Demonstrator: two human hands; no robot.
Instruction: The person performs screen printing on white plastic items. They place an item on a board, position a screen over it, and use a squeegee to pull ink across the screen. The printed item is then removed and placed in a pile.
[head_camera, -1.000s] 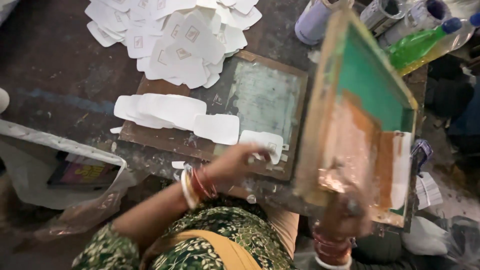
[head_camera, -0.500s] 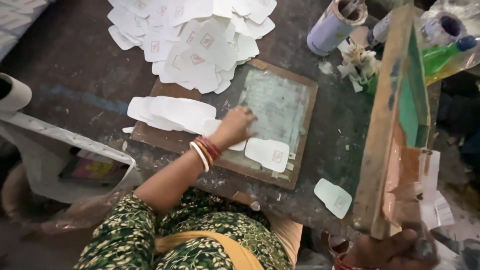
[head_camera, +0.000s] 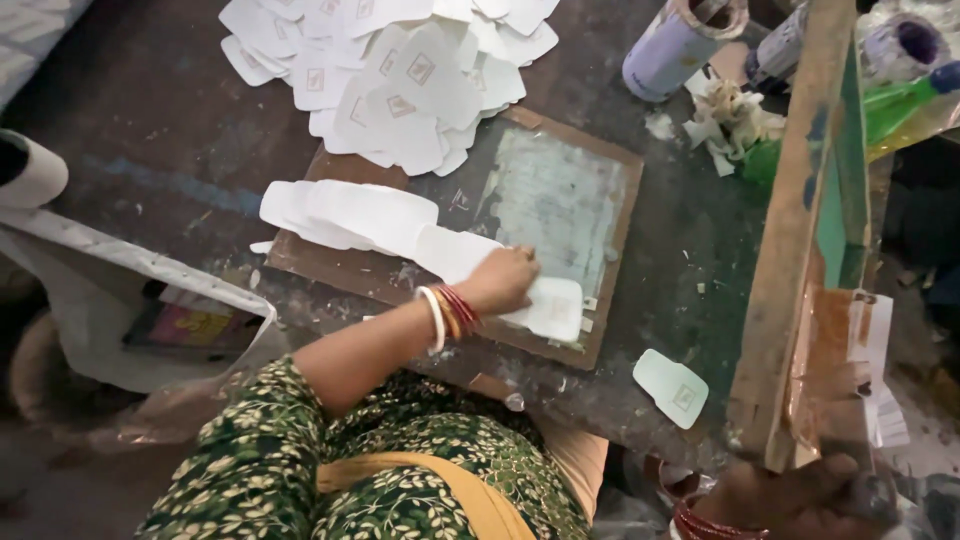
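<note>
A dark, scuffed and paint-flecked surface (head_camera: 150, 150) carries a flat brown wooden board (head_camera: 330, 265) with a pale glassy panel (head_camera: 560, 205) set in it. The left hand (head_camera: 505, 280) lies on a blank white card (head_camera: 545, 305) at the board's near edge, fingers curled flat on it. A fanned row of blank cards (head_camera: 345, 215) lies just beside; a loose heap of printed cards (head_camera: 400, 70) lies beyond. The right hand (head_camera: 790, 495) grips the tilted wooden screen frame (head_camera: 795, 230) by its lower corner, fingers wrapped round it.
</note>
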